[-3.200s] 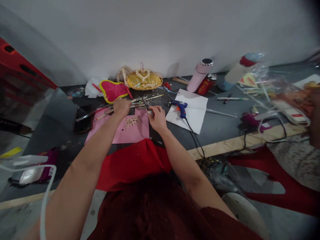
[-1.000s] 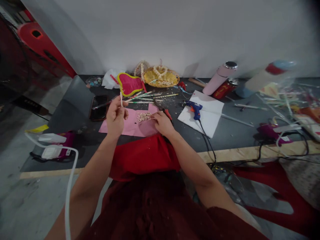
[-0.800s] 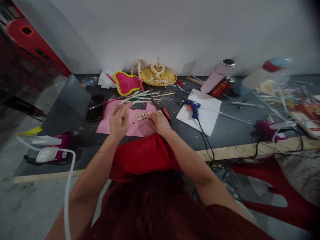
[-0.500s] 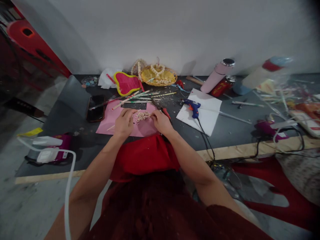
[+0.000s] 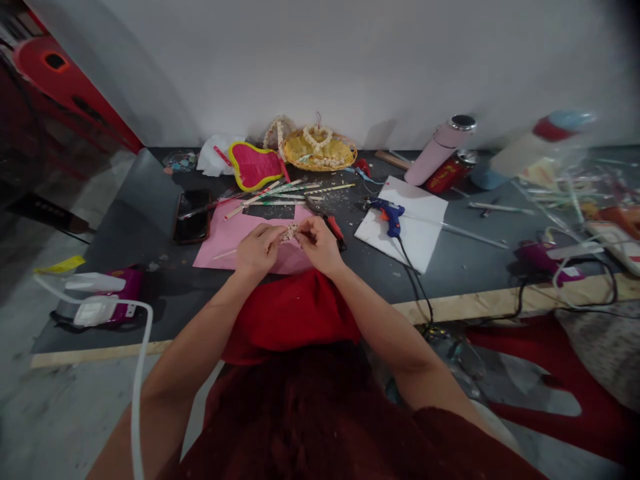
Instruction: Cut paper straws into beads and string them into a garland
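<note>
A: Looking at the frame centre, both hands have come together on the small pale pieces (image 5: 290, 231), lifted off the pink paper (image 5: 225, 237)?

B: Yes. The left hand (image 5: 257, 248) dropped its stick; left hand and right hand (image 5: 317, 243) now pinch the pieces narrowly.

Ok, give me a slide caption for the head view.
Both hands, left and right, meet at a beige bead pile over pink paper; glue gun lies right.

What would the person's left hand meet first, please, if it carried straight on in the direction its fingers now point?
The left hand points right, toward the small pale pieces at its fingertips; just beyond them lies the right hand. Whether the fingers already touch the pieces is hard to tell.
</note>
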Tool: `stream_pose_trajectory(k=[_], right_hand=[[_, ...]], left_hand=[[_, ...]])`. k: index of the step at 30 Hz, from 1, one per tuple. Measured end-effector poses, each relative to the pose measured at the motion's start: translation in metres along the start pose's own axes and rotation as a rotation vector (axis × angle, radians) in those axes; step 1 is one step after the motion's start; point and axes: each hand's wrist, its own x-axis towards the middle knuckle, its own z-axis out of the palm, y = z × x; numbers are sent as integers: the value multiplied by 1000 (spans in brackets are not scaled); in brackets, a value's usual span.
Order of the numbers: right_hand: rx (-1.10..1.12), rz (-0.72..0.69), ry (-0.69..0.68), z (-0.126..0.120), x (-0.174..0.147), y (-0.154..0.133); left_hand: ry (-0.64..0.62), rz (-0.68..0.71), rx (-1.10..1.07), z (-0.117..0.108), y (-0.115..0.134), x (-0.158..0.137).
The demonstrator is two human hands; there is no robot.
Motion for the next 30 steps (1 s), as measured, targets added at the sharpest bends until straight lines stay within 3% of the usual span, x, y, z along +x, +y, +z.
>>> stream_pose_trajectory(k=[16, 21, 30], right_hand=[[20, -42, -2, 2, -5, -12], [-81, -61, -65, -1, -6, -17], [-56, -125, -108, -2, -6, -21]], left_hand=[[90, -36, -226, 0, 9, 0], [117, -6, -205, -2, 12, -1], [116, 69, -94, -2, 10, -2]])
